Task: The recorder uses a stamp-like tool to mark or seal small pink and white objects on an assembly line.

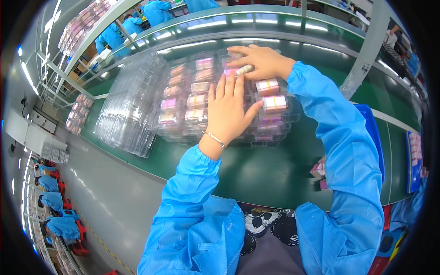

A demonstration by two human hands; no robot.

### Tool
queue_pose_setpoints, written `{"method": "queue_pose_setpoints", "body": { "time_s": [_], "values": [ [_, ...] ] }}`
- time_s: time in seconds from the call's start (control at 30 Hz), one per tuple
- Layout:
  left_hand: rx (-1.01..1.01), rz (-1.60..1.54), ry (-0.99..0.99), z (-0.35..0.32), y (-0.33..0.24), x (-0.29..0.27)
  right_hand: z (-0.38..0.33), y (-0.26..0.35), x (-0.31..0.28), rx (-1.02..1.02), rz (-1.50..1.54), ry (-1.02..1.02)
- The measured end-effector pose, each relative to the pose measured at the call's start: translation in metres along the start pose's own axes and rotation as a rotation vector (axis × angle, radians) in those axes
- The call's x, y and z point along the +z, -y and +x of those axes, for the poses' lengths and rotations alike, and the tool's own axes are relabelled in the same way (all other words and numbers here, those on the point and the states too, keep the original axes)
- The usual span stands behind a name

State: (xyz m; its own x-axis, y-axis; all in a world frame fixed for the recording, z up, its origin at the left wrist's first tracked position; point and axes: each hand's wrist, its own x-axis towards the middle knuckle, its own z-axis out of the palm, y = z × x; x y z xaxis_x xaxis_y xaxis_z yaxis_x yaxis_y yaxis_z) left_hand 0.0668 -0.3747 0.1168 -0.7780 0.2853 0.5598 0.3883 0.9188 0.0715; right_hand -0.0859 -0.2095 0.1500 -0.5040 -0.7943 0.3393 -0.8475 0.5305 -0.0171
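My left hand (228, 107) lies flat with fingers spread over a clear plastic tray (153, 123) filled with small packs. My right hand (261, 62) reaches over the tray's far side, fingers apart; a pale wrapping (245, 69) shows at its thumb. Whether it presses on a pack beneath is hidden. Rows of small pink and white packs (196, 101), some with a yellow band, sit in the tray's compartments. Two white-topped packs (275, 103) lie right of my left thumb. More filled trays appear stacked beneath this one.
Nested clear trays (126, 105) stand in a tall pile at left on the green table (256, 169). Loose packs (318, 169) lie near my right forearm, beside a blue bin (370, 133). A metal post (366, 50) rises at right. Co-workers in blue (62, 228) sit farther off.
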Motion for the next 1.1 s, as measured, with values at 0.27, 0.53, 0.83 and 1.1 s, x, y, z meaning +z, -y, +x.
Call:
{"method": "queue_pose_setpoints", "body": {
  "time_s": [0.27,0.53,0.83,1.1],
  "values": [
    [0.036,-0.114,-0.049,0.003,0.001,-0.019,0.002,-0.009,-0.012,0.311,0.217,-0.058],
    [-0.066,-0.451,-0.064,0.017,0.029,-0.011,0.026,-0.009,0.014,0.176,0.244,-0.171],
    [0.144,-0.292,0.087,0.019,0.033,-0.018,-0.039,-0.022,-0.061,0.324,0.647,-0.061],
    [0.257,-0.098,0.103,0.096,0.089,0.048,-0.243,0.088,-0.139,0.703,0.548,-0.041]
  ]
}}
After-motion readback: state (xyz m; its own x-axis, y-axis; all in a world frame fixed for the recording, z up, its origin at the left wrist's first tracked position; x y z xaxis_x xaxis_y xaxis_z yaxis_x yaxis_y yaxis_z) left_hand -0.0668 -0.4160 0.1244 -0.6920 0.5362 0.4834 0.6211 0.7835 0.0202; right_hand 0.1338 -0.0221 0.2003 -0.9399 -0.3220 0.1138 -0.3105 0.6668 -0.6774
